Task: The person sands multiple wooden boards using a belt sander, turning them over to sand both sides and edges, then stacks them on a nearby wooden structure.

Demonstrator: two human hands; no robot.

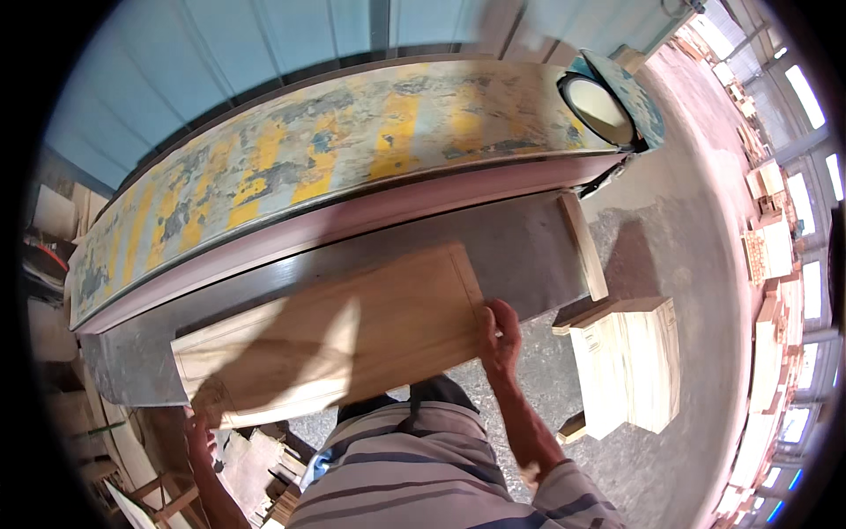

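A flat rectangular wooden panel (414, 304) with a line along its edges lies slantwise over the grey metal table (529, 242) of a long edge sander, its near edge overhanging toward my body. My right hand (500, 339) is closed on the panel's right end, thumb and fingers pinching the edge. At the near left corner, my left hand (201, 434) grips the same panel, with part of its fingers hidden under the wood. Behind the panel runs the sander's pinkish belt (370, 220), and a gap of table shows between them. Shadows fall across the wood.
A worn cover with yellow stripes (397, 132) tops the sander, with a round roller end (599, 110) at the right. One wooden strip (583, 247) crosses the table's right end. Stacked panels (630, 366) stand on the right floor; wood scraps (256, 467) lie lower left.
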